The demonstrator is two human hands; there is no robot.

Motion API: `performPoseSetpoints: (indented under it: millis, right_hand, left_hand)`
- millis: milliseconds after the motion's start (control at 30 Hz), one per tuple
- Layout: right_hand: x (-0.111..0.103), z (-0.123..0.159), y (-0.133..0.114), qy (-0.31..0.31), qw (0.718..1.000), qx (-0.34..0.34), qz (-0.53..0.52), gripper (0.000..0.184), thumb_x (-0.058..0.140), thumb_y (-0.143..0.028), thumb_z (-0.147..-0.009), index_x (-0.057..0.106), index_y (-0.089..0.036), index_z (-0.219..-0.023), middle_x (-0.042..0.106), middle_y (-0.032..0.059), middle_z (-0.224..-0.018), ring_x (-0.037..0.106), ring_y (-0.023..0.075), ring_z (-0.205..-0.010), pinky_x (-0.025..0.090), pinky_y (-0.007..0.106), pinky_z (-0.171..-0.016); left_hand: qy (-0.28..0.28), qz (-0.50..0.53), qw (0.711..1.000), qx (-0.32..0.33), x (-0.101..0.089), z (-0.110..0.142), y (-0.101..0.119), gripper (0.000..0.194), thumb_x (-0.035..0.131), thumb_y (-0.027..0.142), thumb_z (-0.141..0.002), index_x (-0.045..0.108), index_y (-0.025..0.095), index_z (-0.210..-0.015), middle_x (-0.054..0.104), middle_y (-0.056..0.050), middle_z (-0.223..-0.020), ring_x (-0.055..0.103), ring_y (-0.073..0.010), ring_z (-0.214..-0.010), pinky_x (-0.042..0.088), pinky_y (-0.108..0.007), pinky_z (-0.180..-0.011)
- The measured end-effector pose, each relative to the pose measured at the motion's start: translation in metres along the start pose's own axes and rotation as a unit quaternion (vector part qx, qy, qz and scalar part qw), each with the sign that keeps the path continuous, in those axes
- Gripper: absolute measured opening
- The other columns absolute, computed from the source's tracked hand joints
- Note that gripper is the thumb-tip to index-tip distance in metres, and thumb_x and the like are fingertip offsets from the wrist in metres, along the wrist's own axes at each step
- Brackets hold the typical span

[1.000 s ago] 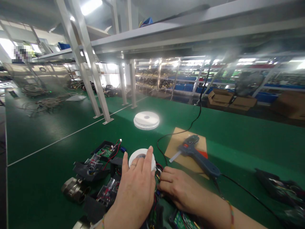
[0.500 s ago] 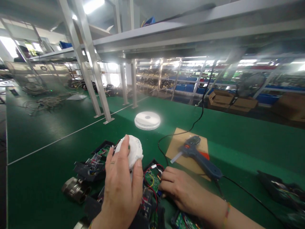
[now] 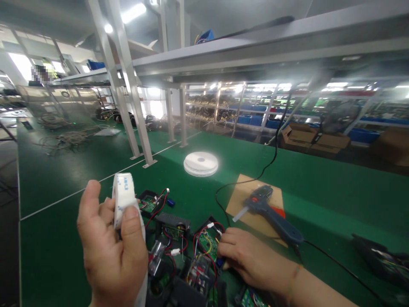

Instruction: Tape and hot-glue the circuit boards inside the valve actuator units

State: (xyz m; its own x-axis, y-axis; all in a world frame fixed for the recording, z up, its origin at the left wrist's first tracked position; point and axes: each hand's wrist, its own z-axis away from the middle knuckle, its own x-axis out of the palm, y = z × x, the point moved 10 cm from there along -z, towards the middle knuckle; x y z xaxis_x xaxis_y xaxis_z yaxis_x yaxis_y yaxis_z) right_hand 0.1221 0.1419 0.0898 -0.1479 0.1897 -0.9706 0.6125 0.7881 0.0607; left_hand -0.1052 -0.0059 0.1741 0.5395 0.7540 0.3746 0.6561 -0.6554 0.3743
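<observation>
My left hand (image 3: 110,247) is raised at the lower left, its fingers closed round a white roll of tape (image 3: 124,196) held on edge, with a strip hanging down from it. My right hand (image 3: 247,258) rests low at the centre right, fingers curled against a black open module with a green circuit board and red wires (image 3: 206,243). What its fingertips hold, if anything, is hidden. More black housings and boards (image 3: 166,256) lie between the two hands on the green table (image 3: 57,238).
A blue glue gun (image 3: 271,213) lies on a cardboard piece (image 3: 252,194), its black cord running back. A flat white reel (image 3: 201,163) sits farther off. Another black module (image 3: 383,260) is at the right. Metal frame posts (image 3: 128,85) rise at the left; boxes (image 3: 306,136) behind.
My left hand lifted the white tape roll off the modules and brought it up and to the left, turning it on edge. My right hand stayed on the board.
</observation>
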Motion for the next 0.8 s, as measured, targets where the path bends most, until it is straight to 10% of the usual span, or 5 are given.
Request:
performPoseSetpoints:
  millis: [300, 467, 567, 667, 800]
  right_hand:
    - [-0.006, 0.01, 0.003, -0.017, 0.999, 0.029, -0.039, 0.017, 0.049, -0.03, -0.089, 0.058, -0.02, -0.099, 0.055, -0.0009, -0.105, 0.04, 0.0057, -0.098, 0.021, 0.019, -0.082]
    - [-0.067, 0.007, -0.012, 0.122, 0.985, 0.086, -0.084, 0.037, 0.04, -0.046, -0.095, 0.066, -0.021, -0.097, 0.057, 0.002, -0.1, 0.044, 0.0029, -0.09, 0.03, 0.02, -0.085]
    - [-0.09, -0.025, -0.038, 0.185, 0.976, 0.059, -0.103, 0.04, 0.041, -0.051, -0.095, 0.064, -0.023, -0.113, 0.057, 0.0019, -0.112, 0.048, 0.0055, -0.103, 0.033, 0.02, -0.092]
    - [-0.077, -0.071, -0.055, 0.119, 0.989, 0.039, -0.077, 0.046, 0.055, -0.051, -0.087, 0.051, -0.033, -0.13, 0.055, -0.0015, -0.122, 0.05, 0.01, -0.111, 0.031, 0.019, -0.09]
    - [-0.058, -0.102, -0.038, 0.059, 0.993, 0.067, -0.071, 0.045, 0.049, -0.045, -0.091, 0.044, -0.04, -0.135, 0.06, -0.0025, -0.11, 0.054, 0.0043, -0.093, 0.026, 0.014, -0.078]
  left_hand:
    - [0.027, 0.011, 1.0, 0.009, -0.009, -0.011, -0.001, 0.073, 0.054, 0.045, -0.088, 0.028, 0.02, -0.151, 0.066, -0.01, -0.113, 0.067, -0.0039, -0.096, 0.054, -0.006, -0.082]
    - [0.037, 0.019, 0.999, -0.006, -0.025, -0.005, -0.008, 0.073, 0.054, 0.046, -0.088, 0.029, 0.021, -0.151, 0.066, -0.01, -0.113, 0.068, -0.0042, -0.095, 0.054, -0.005, -0.082]
    - [0.005, -0.063, 0.998, 0.007, -0.03, 0.019, -0.015, 0.072, 0.052, 0.044, -0.089, 0.025, 0.025, -0.153, 0.065, -0.011, -0.122, 0.068, -0.0136, -0.108, 0.061, -0.02, -0.087]
    - [-0.029, -0.229, 0.965, 0.123, -0.024, 0.054, -0.007, 0.074, 0.056, 0.029, -0.087, 0.023, 0.027, -0.154, 0.06, -0.014, -0.131, 0.058, -0.0274, -0.128, 0.06, -0.046, -0.097]
    - [-0.078, -0.319, 0.911, 0.249, 0.0, 0.088, -0.002, 0.086, 0.058, 0.019, -0.084, 0.012, 0.022, -0.157, 0.061, -0.014, -0.126, 0.058, -0.0228, -0.123, 0.039, -0.058, -0.12]
